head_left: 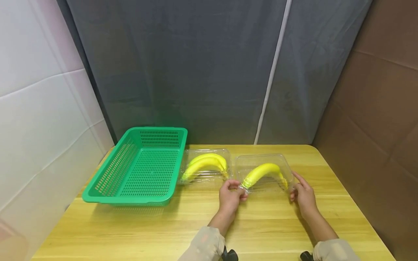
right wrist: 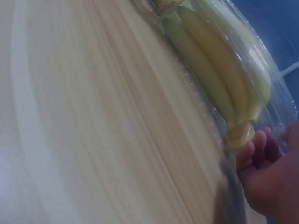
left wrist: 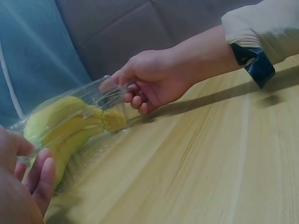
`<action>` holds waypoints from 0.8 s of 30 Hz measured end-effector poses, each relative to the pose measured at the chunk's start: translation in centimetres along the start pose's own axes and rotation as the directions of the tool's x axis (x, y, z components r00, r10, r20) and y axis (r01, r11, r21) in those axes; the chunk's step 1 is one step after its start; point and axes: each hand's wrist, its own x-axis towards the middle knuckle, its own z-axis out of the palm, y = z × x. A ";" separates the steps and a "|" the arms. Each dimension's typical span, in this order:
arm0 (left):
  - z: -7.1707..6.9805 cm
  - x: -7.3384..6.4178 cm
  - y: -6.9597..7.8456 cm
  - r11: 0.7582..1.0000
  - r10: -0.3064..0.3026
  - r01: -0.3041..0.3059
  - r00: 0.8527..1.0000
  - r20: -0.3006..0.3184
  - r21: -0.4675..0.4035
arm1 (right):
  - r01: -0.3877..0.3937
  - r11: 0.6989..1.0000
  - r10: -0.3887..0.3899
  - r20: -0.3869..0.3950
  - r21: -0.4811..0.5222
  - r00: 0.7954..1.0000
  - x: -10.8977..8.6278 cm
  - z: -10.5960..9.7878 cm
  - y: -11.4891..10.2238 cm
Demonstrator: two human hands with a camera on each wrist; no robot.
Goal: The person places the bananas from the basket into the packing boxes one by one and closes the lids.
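A clear plastic clamshell box point(head_left: 263, 172) with yellow bananas point(head_left: 263, 172) inside lies on the wooden table. My left hand point(head_left: 231, 196) pinches its near left corner; my right hand point(head_left: 303, 193) grips its near right corner. In the left wrist view the bananas point(left wrist: 65, 125) show through the plastic, with the right hand point(left wrist: 150, 85) holding the far end and my left fingers point(left wrist: 41, 175) at the near end. In the right wrist view the bananas point(right wrist: 220, 70) fill the box beside my right fingers point(right wrist: 254, 151). A second clear box point(head_left: 205, 166) of bananas lies just to the left.
A green plastic basket point(head_left: 141, 166) stands on the left part of the table point(head_left: 183, 224), touching the second box. A grey curtain hangs behind, a white wall at left and a brown panel at right.
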 end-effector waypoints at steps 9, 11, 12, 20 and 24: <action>0.0 -0.1 0.5 0.999 -0.025 0.025 1.000 0.000 0.034 | 0.018 1.000 -0.019 0.046 0.019 0.999 -0.1 -0.2 0.1; 0.0 -0.1 0.5 0.999 -0.027 0.027 1.000 0.003 0.034 | 0.029 1.000 -0.029 0.034 0.008 0.999 -0.1 -0.2 0.1; 0.0 0.0 0.5 0.999 -0.026 0.026 1.000 0.003 0.032 | 0.035 0.999 -0.035 0.022 -0.003 0.999 -0.1 -0.1 0.2; -0.3 -0.1 0.4 0.999 -0.018 0.017 1.000 0.022 0.049 | 0.040 0.998 -0.045 -0.111 -0.044 0.993 -0.4 0.5 0.3; -0.3 0.0 0.5 0.999 -0.004 0.004 1.000 0.015 0.039 | 0.045 0.998 -0.052 -0.150 -0.048 0.987 -0.5 0.9 0.3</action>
